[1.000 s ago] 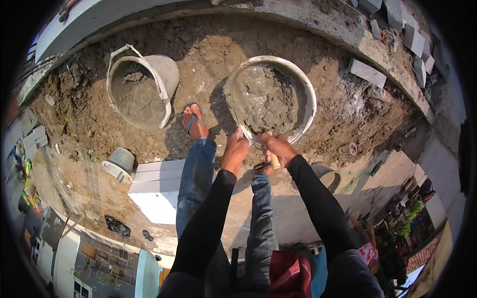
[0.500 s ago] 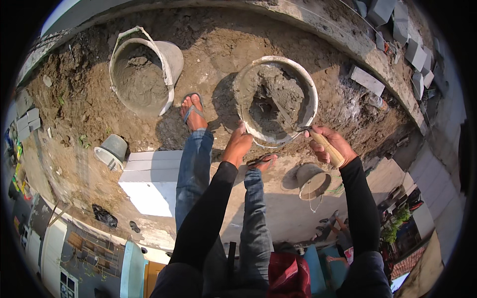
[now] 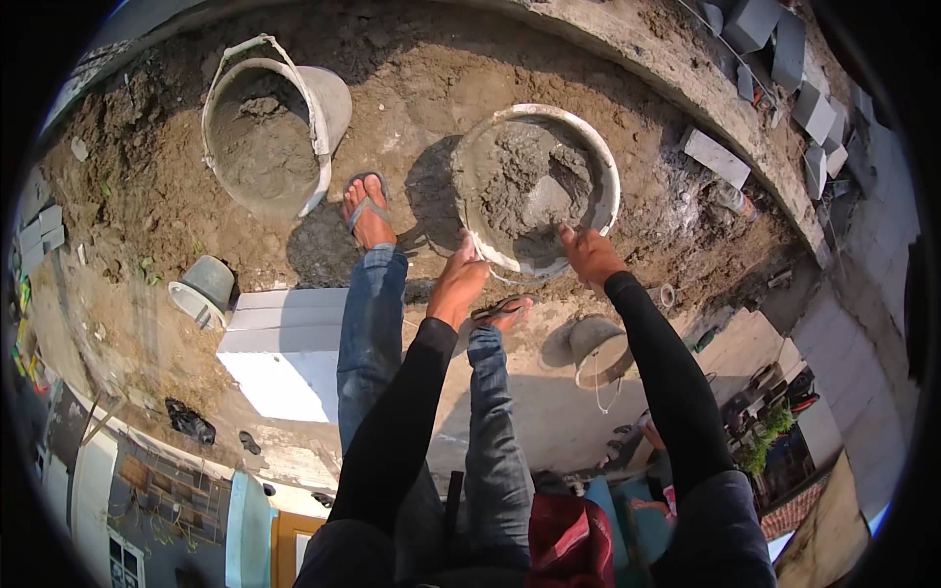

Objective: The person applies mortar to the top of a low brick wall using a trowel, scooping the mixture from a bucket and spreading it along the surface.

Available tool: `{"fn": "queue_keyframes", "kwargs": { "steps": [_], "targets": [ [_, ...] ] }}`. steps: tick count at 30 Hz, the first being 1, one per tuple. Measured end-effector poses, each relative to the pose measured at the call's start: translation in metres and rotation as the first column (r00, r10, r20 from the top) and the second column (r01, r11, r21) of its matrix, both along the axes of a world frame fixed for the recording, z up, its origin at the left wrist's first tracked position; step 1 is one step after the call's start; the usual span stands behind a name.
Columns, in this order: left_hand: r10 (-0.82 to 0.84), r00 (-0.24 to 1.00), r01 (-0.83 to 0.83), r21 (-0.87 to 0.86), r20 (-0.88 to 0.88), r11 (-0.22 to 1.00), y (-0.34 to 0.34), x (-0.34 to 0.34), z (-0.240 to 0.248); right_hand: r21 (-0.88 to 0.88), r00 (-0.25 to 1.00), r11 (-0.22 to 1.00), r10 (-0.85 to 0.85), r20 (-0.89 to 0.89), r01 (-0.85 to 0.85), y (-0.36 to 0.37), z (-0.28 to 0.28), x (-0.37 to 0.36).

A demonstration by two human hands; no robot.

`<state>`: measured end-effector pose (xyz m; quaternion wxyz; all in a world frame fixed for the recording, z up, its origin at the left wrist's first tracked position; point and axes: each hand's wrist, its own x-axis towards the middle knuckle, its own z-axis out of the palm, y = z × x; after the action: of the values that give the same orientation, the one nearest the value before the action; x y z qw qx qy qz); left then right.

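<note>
In front of me stands a round bucket [image 3: 612,167] with thick grey mortar [image 3: 520,171] in it. My left hand [image 3: 461,279] is closed on the bucket's near rim, by its wire handle. My right hand [image 3: 593,258] is closed round a trowel [image 3: 551,204] at the near right side of the bucket. Its wooden handle is hidden in my fist, and the blade seems to lie in the mortar, partly covered.
A second mortar bucket [image 3: 321,137] lies tilted at the far left. Smaller buckets [image 3: 206,284] [image 3: 600,348] stand nearer, beside pale stacked blocks [image 3: 284,338]. A low concrete edge [image 3: 676,88] curves behind, with grey blocks [image 3: 816,113] beyond. My sandalled feet [image 3: 371,216] flank the work bucket.
My right hand has moved left and inward over the bucket with the trowel. The mortar has been turned over, and the hollow in it no longer shows. My left hand stays on the rim.
</note>
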<state>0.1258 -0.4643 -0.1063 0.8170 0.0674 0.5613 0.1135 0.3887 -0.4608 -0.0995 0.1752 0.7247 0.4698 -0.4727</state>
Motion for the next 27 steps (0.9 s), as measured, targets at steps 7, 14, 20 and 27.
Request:
{"fn": "queue_keyframes", "kwargs": {
  "steps": [7, 14, 20, 27],
  "targets": [
    [0.007, 1.000, -0.007, -0.021, -0.004, 1.000, -0.005, -0.016, 0.000, 0.205, 0.715, 0.703, 0.579, 0.391, -0.681, 0.054, 0.144, -0.021],
    [0.013, 0.999, -0.012, -0.028, 0.037, 1.000, 0.011, 0.011, 0.023, 0.303, 0.550, 0.460, 0.673, 0.494, -0.835, 0.136, 0.007, -0.040],
    [0.119, 0.991, -0.115, -0.063, 0.056, 0.991, -0.008, -0.008, 0.019, -0.028, 0.462, 0.569, 0.694, 0.553, -0.822, 0.049, 0.019, -0.079],
    [0.116, 0.990, -0.116, -0.002, 0.081, 0.993, -0.022, -0.004, -0.004, 0.155, 0.774, 0.779, 0.537, 0.336, -0.608, -0.023, 0.084, -0.029]
  ]
}}
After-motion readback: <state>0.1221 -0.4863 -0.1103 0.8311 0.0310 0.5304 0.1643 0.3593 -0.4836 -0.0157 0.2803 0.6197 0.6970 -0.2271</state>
